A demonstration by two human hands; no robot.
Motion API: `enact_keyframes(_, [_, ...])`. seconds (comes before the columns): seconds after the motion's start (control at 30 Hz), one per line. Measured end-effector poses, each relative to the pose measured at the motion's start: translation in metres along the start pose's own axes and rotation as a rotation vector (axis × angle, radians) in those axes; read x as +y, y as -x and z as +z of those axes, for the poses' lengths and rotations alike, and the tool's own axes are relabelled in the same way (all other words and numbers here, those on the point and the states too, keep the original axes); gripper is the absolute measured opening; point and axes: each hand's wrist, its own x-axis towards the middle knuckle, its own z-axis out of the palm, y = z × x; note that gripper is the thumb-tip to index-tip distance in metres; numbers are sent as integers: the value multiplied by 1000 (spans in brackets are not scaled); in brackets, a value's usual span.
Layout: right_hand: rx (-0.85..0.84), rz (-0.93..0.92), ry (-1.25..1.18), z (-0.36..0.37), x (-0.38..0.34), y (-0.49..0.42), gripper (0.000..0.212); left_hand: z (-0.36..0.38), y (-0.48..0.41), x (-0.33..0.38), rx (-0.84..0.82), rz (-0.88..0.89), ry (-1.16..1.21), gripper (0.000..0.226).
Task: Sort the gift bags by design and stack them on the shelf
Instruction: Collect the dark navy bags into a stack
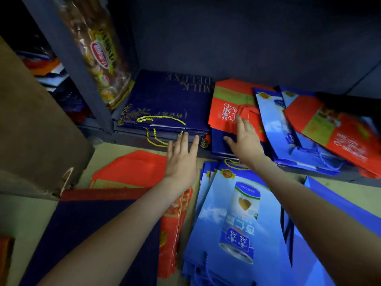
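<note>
Both flat, left hand touches navy bags, right hand red bag.

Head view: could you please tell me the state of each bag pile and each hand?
Navy bags: flat on shelf, yellow handles hanging over edge.
Red bag: askew on shelf.
Blue shelf bags: slanted.
Blue floor bags: fanned pile.
Left hand: open, fingers at navy bags' edge.
Right hand: open, fingers on red bag.
</note>
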Motion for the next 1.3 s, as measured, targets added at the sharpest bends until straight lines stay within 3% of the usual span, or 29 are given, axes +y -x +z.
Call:
enact_keyframes(0.07, [-145,67,39,6,-3,-20,83,3,-13,5,-9,5,-37,79])
enact_keyframes(0.17, [-243,78,218,11,-8,-40,74,7,-16,8,-34,14,-80,81])
enact_keyframes(0.3, [-212,-142,670,13,-11,-41,52,11,-7,-2,-69,2,-54,80])
enact_keyframes(0.4, [-21,-317,882,8,-8,-32,29,17,5,-15,-49,1,6,73])
enact_keyframes(0.47, [269,-476,698,-4,-17,-27,25,16,13,-21,21,4,241,60])
enact_keyframes(0.53, [465,-649,444,-11,-33,-3,15,6,17,-23,37,-95,736,49])
enact_keyframes(0.6, [504,-795,247,-2,-54,32,33,-12,21,-22,-10,-281,1363,44])
enact_keyframes(0.67, [409,-880,194,14,-69,66,43,-24,29,-27,-30,-415,1681,44])
enact_keyframes(0.83, [347,-936,178,43,-75,97,34,-29,66,-54,-64,-548,2003,58])
enact_keyframes(0.93, [220,-969,142,52,-80,111,34,-23,85,-62,32,-533,1766,54])
enact_keyframes(1.0, [43,-929,56,48,-84,118,42,-20,98,-67,58,-498,1572,74])
enact_keyframes(1.1, [-132,-679,-164,37,-83,124,50,-25,122,-80,27,-421,1490,87])
enact_keyframes(1.3, [-61,-40,-327,26,-56,132,77,-30,172,-108,-86,-259,1544,91])
